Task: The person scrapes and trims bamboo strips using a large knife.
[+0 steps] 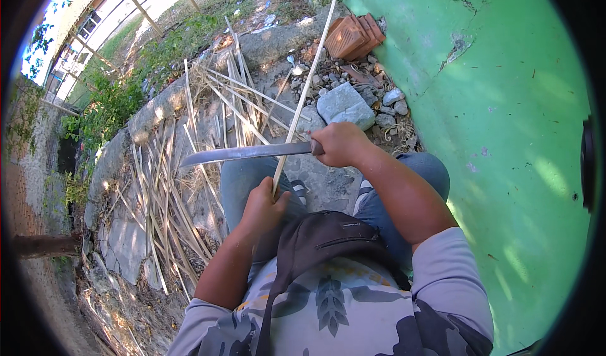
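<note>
My right hand [344,144] is closed round the handle of a machete [249,152], whose long, slightly curved blade points to the left. In my left hand [264,205] is the lower end of a long pale bamboo strip [305,89], which rises away from me and leans a little to the right. The blade lies across this strip above my left fist; whether it touches the strip I cannot tell. Many similar strips [165,195] lie in a loose heap on the ground to my left, and several more [243,97] lie ahead of my knees.
A pale stone block [346,106] lies ahead among rubble [385,100], with stacked reddish roof tiles [355,37] behind it. On the right stands a green wall [499,135]. A low stone edge [167,100] runs along the far left, beside green plants [110,106]. A dark bag [328,239] rests on my lap.
</note>
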Motion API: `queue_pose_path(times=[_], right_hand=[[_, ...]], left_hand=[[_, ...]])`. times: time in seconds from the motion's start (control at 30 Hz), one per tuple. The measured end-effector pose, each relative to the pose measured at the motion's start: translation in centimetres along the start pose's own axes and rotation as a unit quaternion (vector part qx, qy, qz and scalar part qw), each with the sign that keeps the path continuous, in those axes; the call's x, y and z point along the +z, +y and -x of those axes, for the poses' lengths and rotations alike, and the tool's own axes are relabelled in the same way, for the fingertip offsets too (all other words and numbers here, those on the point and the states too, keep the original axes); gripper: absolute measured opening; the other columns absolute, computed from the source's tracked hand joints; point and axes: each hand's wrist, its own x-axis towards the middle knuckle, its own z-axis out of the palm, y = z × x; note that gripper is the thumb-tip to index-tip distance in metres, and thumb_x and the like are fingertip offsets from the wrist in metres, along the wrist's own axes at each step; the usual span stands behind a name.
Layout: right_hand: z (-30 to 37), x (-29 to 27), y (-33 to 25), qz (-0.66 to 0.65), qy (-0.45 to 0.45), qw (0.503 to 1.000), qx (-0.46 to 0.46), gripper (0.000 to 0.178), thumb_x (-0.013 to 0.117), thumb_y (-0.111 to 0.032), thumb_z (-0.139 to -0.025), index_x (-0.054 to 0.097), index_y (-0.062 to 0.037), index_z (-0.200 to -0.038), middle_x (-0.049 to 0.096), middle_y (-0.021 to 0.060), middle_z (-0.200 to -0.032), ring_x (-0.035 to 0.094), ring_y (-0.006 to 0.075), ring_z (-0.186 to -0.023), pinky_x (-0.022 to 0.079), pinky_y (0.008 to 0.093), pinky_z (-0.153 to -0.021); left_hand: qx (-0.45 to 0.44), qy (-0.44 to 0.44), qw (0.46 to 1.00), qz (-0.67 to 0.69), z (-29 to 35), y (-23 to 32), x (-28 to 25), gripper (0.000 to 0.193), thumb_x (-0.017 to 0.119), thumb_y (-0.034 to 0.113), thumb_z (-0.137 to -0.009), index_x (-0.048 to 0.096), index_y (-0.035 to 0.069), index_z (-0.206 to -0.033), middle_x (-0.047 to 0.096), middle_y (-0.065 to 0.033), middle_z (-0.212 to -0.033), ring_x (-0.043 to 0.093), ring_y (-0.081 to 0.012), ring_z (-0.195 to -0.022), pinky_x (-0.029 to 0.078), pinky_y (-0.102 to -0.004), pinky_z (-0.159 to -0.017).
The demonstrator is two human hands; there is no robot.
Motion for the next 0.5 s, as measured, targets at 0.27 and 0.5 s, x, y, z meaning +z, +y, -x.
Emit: queue_pose_path(times=[0.27, 0.5], right_hand=[[0.0, -0.1, 2.2, -0.002, 0.026, 1.0, 0.013, 0.018, 0.071, -0.029, -0.077, 0.071, -0.0168, -0.09, 0.073, 0.0116, -0.087, 0.071, 0.0336, -0.087, 0.056, 0.0471, -0.077], [0.0, -0.8, 3.0, 0.006, 0.013, 1.0, -0.011, 0.018, 0.07, -0.03, -0.078, 0.071, -0.0174, -0.091, 0.073, 0.0121, -0.088, 0.071, 0.0334, -0.086, 0.056, 0.0466, -0.078]], left_hand=[[0.015, -0.002, 1.0, -0.008, -0.1, 0.0, 0.2, 0.028, 0.072, 0.018, -0.089, 0.051, 0.0, -0.088, 0.059, -0.0186, -0.075, 0.061, -0.0328, -0.069, 0.047, -0.0431, -0.065], [0.024, -0.01, 1.0, 0.0, 0.7, -0.2, -0.1, 0.029, 0.073, 0.019, -0.089, 0.05, 0.002, -0.089, 0.056, -0.014, -0.074, 0.052, -0.0235, -0.068, 0.046, -0.0399, -0.066]])
